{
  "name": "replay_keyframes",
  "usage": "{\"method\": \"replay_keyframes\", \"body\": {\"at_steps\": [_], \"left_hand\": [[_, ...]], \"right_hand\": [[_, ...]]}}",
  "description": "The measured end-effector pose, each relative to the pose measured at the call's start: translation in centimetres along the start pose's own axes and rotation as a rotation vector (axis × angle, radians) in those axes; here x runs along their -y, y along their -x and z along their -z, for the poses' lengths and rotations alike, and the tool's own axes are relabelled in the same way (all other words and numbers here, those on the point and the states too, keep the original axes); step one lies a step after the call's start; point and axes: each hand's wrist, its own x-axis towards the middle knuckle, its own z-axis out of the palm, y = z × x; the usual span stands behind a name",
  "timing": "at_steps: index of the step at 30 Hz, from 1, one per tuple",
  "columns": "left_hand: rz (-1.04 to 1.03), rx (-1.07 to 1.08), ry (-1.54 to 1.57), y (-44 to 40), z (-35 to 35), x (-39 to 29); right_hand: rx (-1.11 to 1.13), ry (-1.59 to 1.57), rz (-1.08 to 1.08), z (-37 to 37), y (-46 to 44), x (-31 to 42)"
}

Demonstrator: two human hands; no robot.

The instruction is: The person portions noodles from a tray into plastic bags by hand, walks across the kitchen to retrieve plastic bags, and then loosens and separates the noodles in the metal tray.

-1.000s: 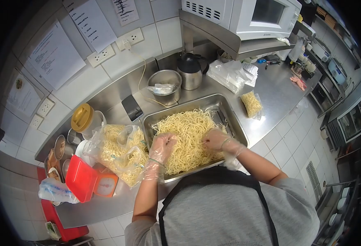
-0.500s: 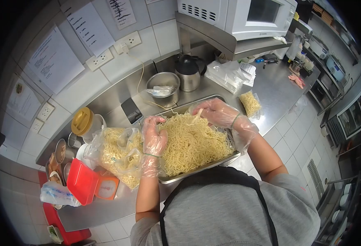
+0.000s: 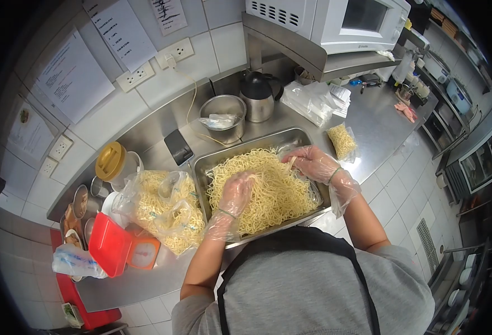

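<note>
Yellow noodles [image 3: 274,209] lie heaped in a deep metal tray [image 3: 201,163] in front of me. Both my hands wear clear plastic gloves held by bands at the wrists. My left hand [image 3: 237,194] reaches over the left part of the heap, its fingers curled into the noodles. At the tray's right back corner, my right hand [image 3: 313,164] is closed in a pinch with a few strands at its fingertips. Left of the tray are clear bags of noodles [image 3: 168,209]; a smaller bag of noodles [image 3: 342,142] lies to the right.
Behind the tray stand a metal pot [image 3: 223,117] with a packet in it, a steel jug [image 3: 257,103] and plastic bags [image 3: 308,103]. A black scale-like device [image 3: 178,148], a gold-lidded jar [image 3: 112,162] and an open red container [image 3: 110,245] are on the left. A microwave [image 3: 357,25] sits above.
My left hand has moved from the tray's left edge rightward onto the noodles. My right hand has shifted slightly right, and its fingertips have drawn back toward the tray's right back corner.
</note>
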Motion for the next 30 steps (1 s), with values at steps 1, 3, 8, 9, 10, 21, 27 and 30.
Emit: {"method": "replay_keyframes", "body": {"at_steps": [1,3,8,9,10,21,27,30], "left_hand": [[0.054,-0.017,-0.005,0.0,0.6,-0.3],[0.032,-0.121,-0.078,0.2,0.9,0.0],[0.065,-0.074,-0.115,0.2,1.6,0.0],[0.056,-0.099,-0.116,0.3,1.5,0.0],[0.064,-0.108,-0.124,0.4,1.2,0.1],[0.097,0.014,-0.059,0.2,1.9,0.0],[-0.014,0.226,-0.198,-0.1,1.6,-2.4],[0.020,0.346,0.026,1.2,-1.4,1.2]], "right_hand": [[-0.003,-0.002,-0.018,0.0,0.2,-0.2],[0.004,-0.009,-0.027,-0.1,0.3,-1.1],[0.010,0.121,0.064,-1.6,0.3,-5.0],[-0.007,0.167,0.107,-1.9,0.2,-6.1],[-0.024,0.212,0.150,-1.9,0.2,-6.9],[-0.087,-0.043,-0.064,0.9,4.8,-6.1],[-0.238,-0.226,-0.140,1.5,8.3,-8.9],[-0.304,-0.303,-0.118,1.5,10.1,-10.0]]}}
